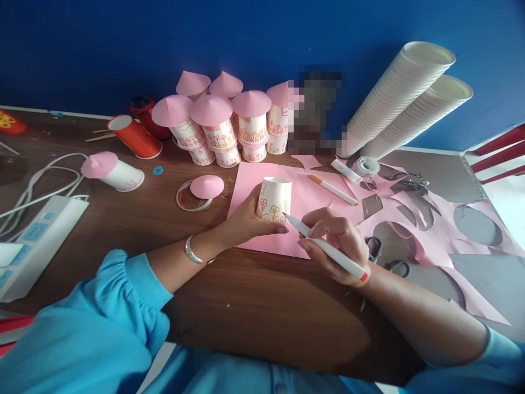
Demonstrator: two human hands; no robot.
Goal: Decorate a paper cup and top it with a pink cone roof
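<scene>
My left hand [250,219] is wrapped round a white paper cup [276,191], which it holds upside down over a pink paper sheet [254,175]. Flowers and grass in yellow and red are drawn on the cup's side. Between the fingers of my right hand [338,246] is a white marker pen [340,260] with a red end. Its tip is at the cup's right side, by the drawn flowers; whether it touches cannot be told. Another marker pen [334,190], white and orange, lies on the pink sheet.
Several decorated cups with pink cone roofs [211,112] stand against the blue wall. Tall cup stacks [394,104] lean at the right, near clear tape [366,166] and pink scraps [435,230]. Scissors [374,249] lie by my right wrist. A power strip [45,241] is at the left.
</scene>
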